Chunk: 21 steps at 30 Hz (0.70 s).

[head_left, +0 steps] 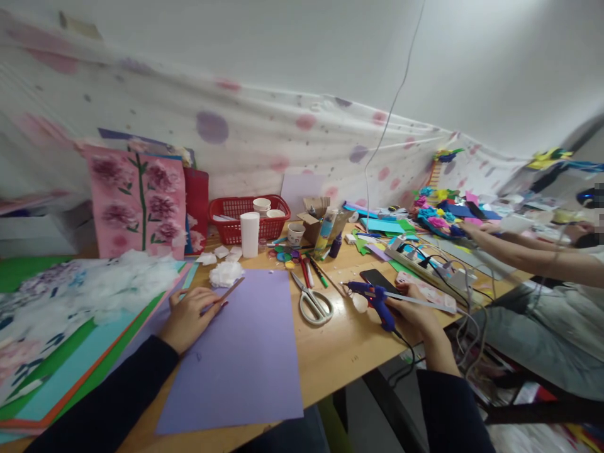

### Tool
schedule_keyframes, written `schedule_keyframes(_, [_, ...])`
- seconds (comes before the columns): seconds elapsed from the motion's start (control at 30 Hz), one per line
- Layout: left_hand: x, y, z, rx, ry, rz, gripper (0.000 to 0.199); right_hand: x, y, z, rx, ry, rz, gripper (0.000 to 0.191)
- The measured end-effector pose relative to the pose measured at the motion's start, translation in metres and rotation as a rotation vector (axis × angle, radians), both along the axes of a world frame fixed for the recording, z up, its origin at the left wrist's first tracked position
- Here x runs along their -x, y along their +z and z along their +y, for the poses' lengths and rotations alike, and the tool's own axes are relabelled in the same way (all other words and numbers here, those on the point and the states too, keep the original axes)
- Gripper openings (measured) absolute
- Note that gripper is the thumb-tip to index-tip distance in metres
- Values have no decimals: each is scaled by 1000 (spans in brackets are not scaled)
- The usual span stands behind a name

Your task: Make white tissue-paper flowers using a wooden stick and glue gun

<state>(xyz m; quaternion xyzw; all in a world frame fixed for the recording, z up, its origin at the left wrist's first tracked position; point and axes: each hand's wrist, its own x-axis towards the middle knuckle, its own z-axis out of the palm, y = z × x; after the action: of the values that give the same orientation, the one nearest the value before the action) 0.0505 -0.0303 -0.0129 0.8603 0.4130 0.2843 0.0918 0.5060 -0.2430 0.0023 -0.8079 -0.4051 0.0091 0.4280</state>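
My left hand (195, 314) is closed over the left side of a purple sheet of paper (250, 365), pinching a thin brown strip (231, 289) that points up and to the right. Just beyond it sits a crumpled white paper ball (226, 274). On the right, my right hand (419, 314) is closed on a blue hot glue gun (377, 299), whose nozzle points left. A clear glue stick (419, 300) juts from the gun's rear. Some of the right fingers are hidden behind the gun. Between my hands lie white-handled scissors (315, 307).
Behind the sheet stand a red basket (226, 233) with paper cups and a white cylinder (250, 234). Pens (318, 272) and a dark phone (380, 280) lie nearby. A power strip (425, 270) with cables is at right, near another person's arm (519, 255). Layered craft sheets (89, 352) cover the left.
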Motion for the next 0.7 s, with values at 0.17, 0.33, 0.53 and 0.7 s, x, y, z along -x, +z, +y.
schedule_keyframes(0.17, [0,4,-2,32,-3,10,36,-8,-3,-2,58,-63,-43,37])
schedule_keyframes(0.33, [0,1,-1,25,-21,-12,38,-17,-9,-1,94,-17,-88,42])
schedule_keyframes(0.53, [1,-1,0,-34,-35,-30,41,-29,-12,2,115,72,-97,53])
schedule_keyframes(0.7, [0,0,0,7,-30,-19,38,-33,-6,6,108,162,-86,56])
